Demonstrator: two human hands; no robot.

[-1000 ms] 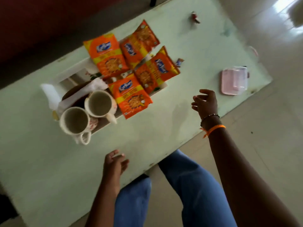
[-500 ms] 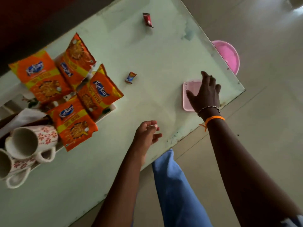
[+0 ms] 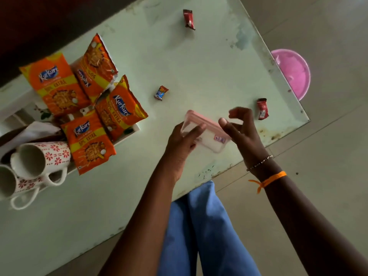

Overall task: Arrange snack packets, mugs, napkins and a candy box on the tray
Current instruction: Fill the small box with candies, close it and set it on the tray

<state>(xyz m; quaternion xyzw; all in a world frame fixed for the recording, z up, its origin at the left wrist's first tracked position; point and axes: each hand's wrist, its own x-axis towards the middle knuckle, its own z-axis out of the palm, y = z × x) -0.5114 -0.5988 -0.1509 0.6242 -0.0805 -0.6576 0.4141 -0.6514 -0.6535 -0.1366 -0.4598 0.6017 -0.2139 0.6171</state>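
Observation:
A clear candy box with a pink lid is held tilted just above the table, near its front edge. My left hand grips its left end, and my right hand holds its right end with the thumb on the lid. The white tray lies at the left. It carries several orange snack packets, two white mugs with red flowers lying on their sides, and a white napkin.
Three small wrapped candies lie loose on the pale green table: a red one far back, a blue one mid-table, a red one by the right edge. A pink round stool stands on the floor beyond the table's right edge.
My right hand picked the candy box up from the table's right corner and carried it left. My left hand rose and took hold of its other end. The camera view shifted right.

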